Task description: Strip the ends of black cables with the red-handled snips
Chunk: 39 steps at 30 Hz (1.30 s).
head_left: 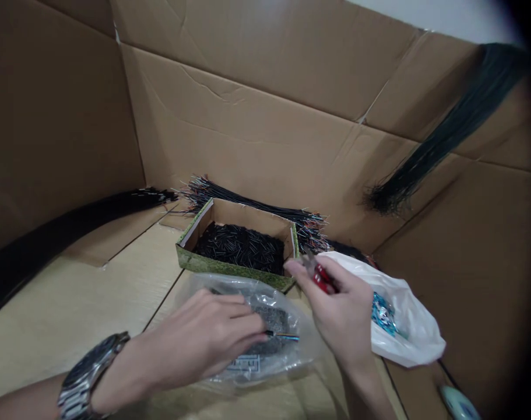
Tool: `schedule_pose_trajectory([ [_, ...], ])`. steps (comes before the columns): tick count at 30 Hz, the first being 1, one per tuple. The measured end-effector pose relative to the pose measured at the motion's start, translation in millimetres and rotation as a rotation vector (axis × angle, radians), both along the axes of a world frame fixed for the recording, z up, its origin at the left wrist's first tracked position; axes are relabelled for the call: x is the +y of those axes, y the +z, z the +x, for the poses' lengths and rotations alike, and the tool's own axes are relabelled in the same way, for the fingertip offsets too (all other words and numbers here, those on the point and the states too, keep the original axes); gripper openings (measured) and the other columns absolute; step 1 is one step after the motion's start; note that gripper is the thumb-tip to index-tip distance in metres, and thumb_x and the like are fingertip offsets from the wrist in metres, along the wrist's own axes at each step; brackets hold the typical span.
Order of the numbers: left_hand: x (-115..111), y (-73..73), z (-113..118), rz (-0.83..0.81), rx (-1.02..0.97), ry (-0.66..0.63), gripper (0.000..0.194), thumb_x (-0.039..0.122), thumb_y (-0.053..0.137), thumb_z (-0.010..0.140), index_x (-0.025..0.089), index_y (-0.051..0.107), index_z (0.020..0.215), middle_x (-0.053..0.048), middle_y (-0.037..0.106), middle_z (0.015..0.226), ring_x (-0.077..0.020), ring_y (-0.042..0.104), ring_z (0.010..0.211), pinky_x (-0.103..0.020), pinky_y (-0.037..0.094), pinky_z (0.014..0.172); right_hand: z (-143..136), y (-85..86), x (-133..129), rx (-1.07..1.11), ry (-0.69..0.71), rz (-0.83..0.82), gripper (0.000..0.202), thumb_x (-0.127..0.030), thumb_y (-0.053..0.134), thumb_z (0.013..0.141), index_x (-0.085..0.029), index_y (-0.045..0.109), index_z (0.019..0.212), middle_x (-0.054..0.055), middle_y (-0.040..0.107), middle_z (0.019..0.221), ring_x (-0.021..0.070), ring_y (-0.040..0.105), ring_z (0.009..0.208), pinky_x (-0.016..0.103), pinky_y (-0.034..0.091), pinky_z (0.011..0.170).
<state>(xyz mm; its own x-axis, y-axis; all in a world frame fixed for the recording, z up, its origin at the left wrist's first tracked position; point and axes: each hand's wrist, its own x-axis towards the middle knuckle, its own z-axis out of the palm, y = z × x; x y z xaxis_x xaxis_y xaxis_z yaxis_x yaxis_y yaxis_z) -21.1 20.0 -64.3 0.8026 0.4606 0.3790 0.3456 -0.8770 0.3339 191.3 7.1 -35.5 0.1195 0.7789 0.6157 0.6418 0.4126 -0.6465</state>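
Between the fingertips of my left hand (221,332) is the end of a black cable (270,333), its thin coloured wires (288,337) pointing right. This hand is over a clear plastic bag (287,361) that holds small dark bits. My right hand (341,303), just right of the bag, is closed around red-handled pliers or cutters (321,275); their metal jaws point up and left. Behind both hands stands an open box (230,267) with a green patterned outside, holding many short black tube pieces (243,248).
A white plastic bag (416,318) with blue scraps (383,314) lies at right. Bundles of black cables rest behind the box (256,203) and at left (73,224). Dark strands (449,128) hang at upper right. Cardboard walls (248,87) enclose the table (129,291).
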Motion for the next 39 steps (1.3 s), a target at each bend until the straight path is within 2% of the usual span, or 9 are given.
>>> schedule_pose_trajectory([
  [5, 4.5, 0.2, 2.9, -0.234, -0.131, 0.032, 0.014, 0.027, 0.050, 0.105, 0.022, 0.062, 0.101, 0.003, 0.068, 0.084, -0.0135, 0.062, 0.073, -0.026, 0.040, 0.067, 76.5, -4.3, 11.1, -0.277, -0.167, -0.238, 0.031, -0.047, 0.061, 0.088, -0.019, 0.070, 0.078, 0.000, 0.060, 0.064, 0.0168, 0.050, 0.062, 0.026, 0.038, 0.057],
  [10, 9.1, 7.4, 0.5, -0.467, -0.219, 0.035, 0.027, 0.032, 0.049, 0.105, 0.021, 0.064, 0.086, 0.005, 0.069, 0.077, -0.0102, 0.061, 0.068, -0.023, 0.039, 0.062, 167.1, -36.0, 4.3, -0.413, -0.433, -0.441, 0.027, -0.042, 0.061, 0.078, -0.020, 0.067, 0.064, 0.007, 0.062, 0.058, 0.0212, 0.050, 0.053, 0.032, 0.033, 0.054],
  [14, 10.2, 10.7, 2.6, -0.608, -0.247, 0.087, 0.036, 0.039, 0.046, 0.106, 0.021, 0.067, 0.083, 0.003, 0.072, 0.081, -0.0122, 0.064, 0.074, -0.024, 0.041, 0.067, 194.1, -54.2, 0.8, -0.383, -0.496, -0.514, 0.036, -0.045, 0.062, 0.072, -0.023, 0.056, 0.045, 0.006, 0.051, 0.043, 0.0202, 0.042, 0.042, 0.032, 0.027, 0.047],
  [17, 9.6, 11.9, 2.7, -0.697, -0.278, 0.062, 0.040, 0.041, 0.045, 0.106, 0.020, 0.069, 0.082, 0.002, 0.072, 0.080, -0.0134, 0.064, 0.077, -0.024, 0.042, 0.070, 174.2, -52.5, -2.1, -0.308, -0.374, -0.481, 0.039, -0.051, 0.055, 0.080, -0.022, 0.060, 0.053, 0.006, 0.057, 0.051, 0.0224, 0.050, 0.051, 0.032, 0.035, 0.051],
  [22, 7.8, 11.7, 0.9, -0.823, -0.344, -0.020, 0.037, 0.039, 0.044, 0.106, 0.019, 0.071, 0.090, 0.001, 0.071, 0.074, -0.0138, 0.063, 0.074, -0.024, 0.044, 0.071, 84.8, -25.0, -16.9, -0.155, -0.084, -0.396, 0.046, -0.059, 0.049, 0.091, -0.019, 0.067, 0.076, 0.003, 0.065, 0.068, 0.0186, 0.056, 0.062, 0.028, 0.041, 0.055],
  [27, 6.1, 13.3, 0.3, -0.818, -0.362, -0.020, 0.034, 0.040, 0.046, 0.106, 0.019, 0.072, 0.096, 0.000, 0.071, 0.075, -0.0147, 0.062, 0.074, -0.025, 0.044, 0.072, 8.1, 4.9, -22.7, 0.117, 0.308, -0.222, 0.023, -0.041, 0.068, 0.088, -0.020, 0.068, 0.078, -0.001, 0.065, 0.070, 0.0132, 0.056, 0.062, 0.023, 0.041, 0.054],
  [33, 3.3, 15.2, -1.6, -0.884, -0.424, -0.033, 0.033, 0.041, 0.049, 0.105, 0.019, 0.072, 0.096, 0.000, 0.070, 0.070, -0.0129, 0.059, 0.069, -0.023, 0.043, 0.068, -4.1, 5.2, -11.7, 0.068, 0.407, 0.000, 0.019, -0.025, 0.066, 0.094, -0.020, 0.065, 0.076, -0.004, 0.055, 0.066, 0.0090, 0.048, 0.058, 0.022, 0.036, 0.053],
  [36, 4.0, 13.5, -0.7, -1.048, -0.457, -0.108, 0.036, 0.046, 0.050, 0.104, 0.017, 0.070, 0.096, 0.000, 0.068, 0.065, -0.0082, 0.043, 0.050, -0.019, 0.032, 0.048, 0.6, -3.6, -6.3, 0.053, 0.484, 0.140, 0.008, -0.016, 0.065, 0.093, -0.020, 0.068, 0.086, -0.002, 0.062, 0.071, 0.0107, 0.053, 0.062, 0.024, 0.040, 0.056],
  [39, 6.1, 10.8, 1.3, -1.273, -0.512, -0.227, 0.040, 0.052, 0.052, 0.101, 0.016, 0.067, 0.095, 0.001, 0.065, 0.060, -0.0055, 0.027, 0.039, -0.019, 0.018, 0.038, 0.1, -10.4, -2.9, 0.066, 0.532, 0.262, 0.015, -0.009, 0.062, 0.091, -0.021, 0.069, 0.095, 0.001, 0.067, 0.075, 0.0134, 0.058, 0.065, 0.026, 0.045, 0.056],
])
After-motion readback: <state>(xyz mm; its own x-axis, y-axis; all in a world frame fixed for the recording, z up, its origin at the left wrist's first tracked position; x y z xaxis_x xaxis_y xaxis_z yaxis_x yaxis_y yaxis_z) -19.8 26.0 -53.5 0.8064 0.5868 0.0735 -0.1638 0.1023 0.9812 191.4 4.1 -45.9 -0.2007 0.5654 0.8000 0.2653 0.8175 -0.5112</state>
